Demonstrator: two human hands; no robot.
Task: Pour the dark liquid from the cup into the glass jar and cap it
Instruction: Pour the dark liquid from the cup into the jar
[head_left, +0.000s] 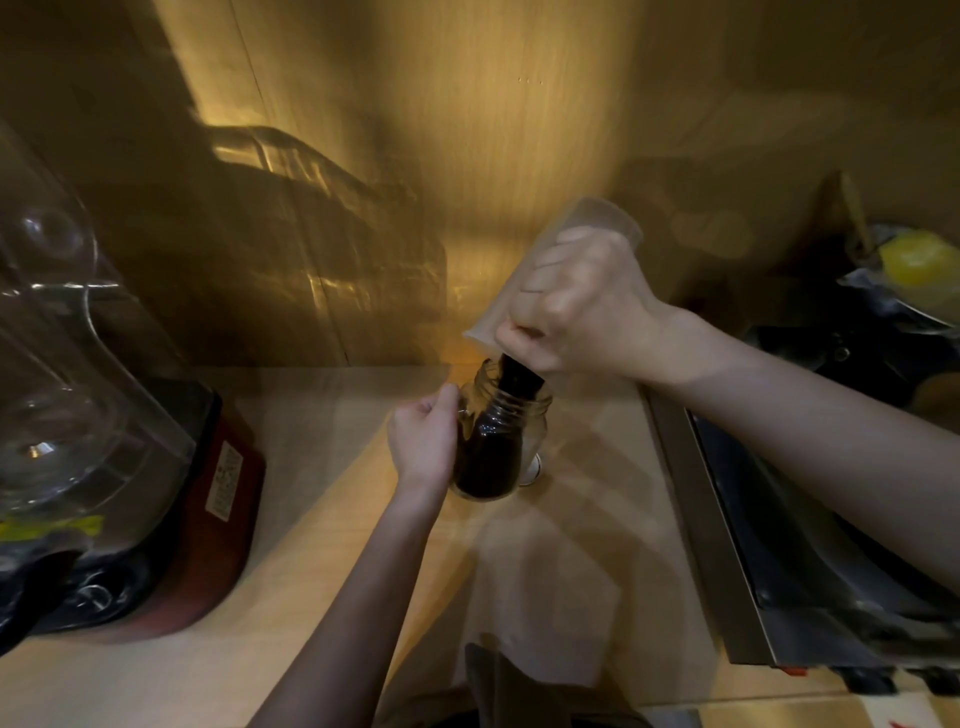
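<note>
Wood wall (519, 130) — warm light, pale counter (322, 415).

The translucent plastic cup (561, 270) was tipped steeply, bottom up toward one o'clock, its rim just above the mouth of the glass jar (498, 441). A thick stream of dark liquid (519, 376) ran from the rim into the jar. The uncapped jar, with threaded neck, stood upright on the counter at the cup's seven o'clock, mostly filled with dark liquid.

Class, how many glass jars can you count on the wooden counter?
1. The glass jar stands mid-counter, steadied by the left hand, beneath the tipped cup. Others may hide off-frame.
</note>
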